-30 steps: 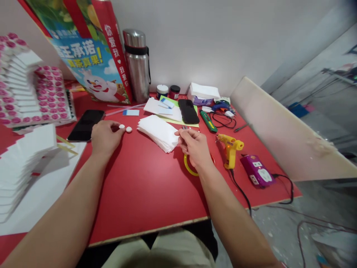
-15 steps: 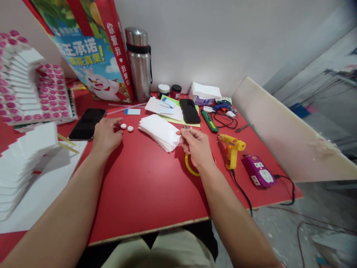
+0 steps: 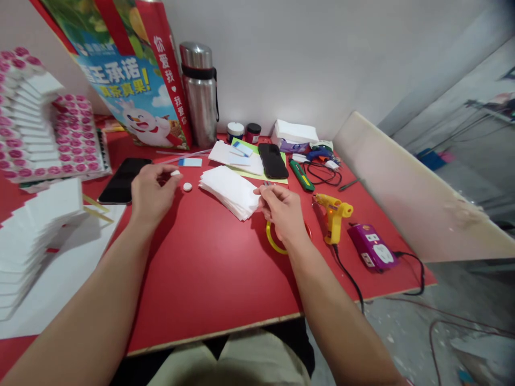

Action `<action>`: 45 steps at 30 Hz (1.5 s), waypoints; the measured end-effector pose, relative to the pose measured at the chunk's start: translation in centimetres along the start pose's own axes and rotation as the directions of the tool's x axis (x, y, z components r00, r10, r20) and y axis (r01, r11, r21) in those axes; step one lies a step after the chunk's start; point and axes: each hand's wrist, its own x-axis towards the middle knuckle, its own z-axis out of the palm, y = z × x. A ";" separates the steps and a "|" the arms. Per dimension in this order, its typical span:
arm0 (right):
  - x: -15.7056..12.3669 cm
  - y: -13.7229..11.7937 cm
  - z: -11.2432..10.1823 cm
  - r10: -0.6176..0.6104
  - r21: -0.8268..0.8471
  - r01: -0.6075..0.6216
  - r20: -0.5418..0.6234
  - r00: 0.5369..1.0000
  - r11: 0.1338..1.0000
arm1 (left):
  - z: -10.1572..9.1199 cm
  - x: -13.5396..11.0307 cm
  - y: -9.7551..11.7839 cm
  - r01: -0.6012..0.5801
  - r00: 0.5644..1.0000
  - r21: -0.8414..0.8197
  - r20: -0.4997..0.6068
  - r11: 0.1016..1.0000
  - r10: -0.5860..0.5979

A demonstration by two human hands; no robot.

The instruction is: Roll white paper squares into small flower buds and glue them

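My left hand (image 3: 153, 195) is closed in a pinch on a small white round piece (image 3: 176, 173), just above the red table. Beside it on the table lies a second white round piece (image 3: 187, 186). A stack of thin white paper sheets (image 3: 228, 188) lies slightly fanned in the middle. At the stack's right corner, the thumb and forefinger of my right hand (image 3: 284, 208) pinch the paper edge. Under that hand are scissors with a yellow handle loop (image 3: 274, 242), partly hidden by the palm.
A yellow glue gun (image 3: 335, 213) and a purple power socket box (image 3: 373, 247) sit at the right. Phones (image 3: 125, 179), a steel flask (image 3: 200, 99) and a printed bag (image 3: 132, 80) stand or lie farther back. Folded white paper pieces (image 3: 52, 214) are at the left.
My left hand has closed on one of the two white round pieces and lifted it slightly. My right hand stays at the paper stack's corner.
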 end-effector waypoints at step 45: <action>-0.8 1.4 0.6 -0.210 -0.363 0.263 0.181 0.961 0.894 | 3.6 -6.2 6.5 0.420 0.800 -0.571 0.599 0.705 0.009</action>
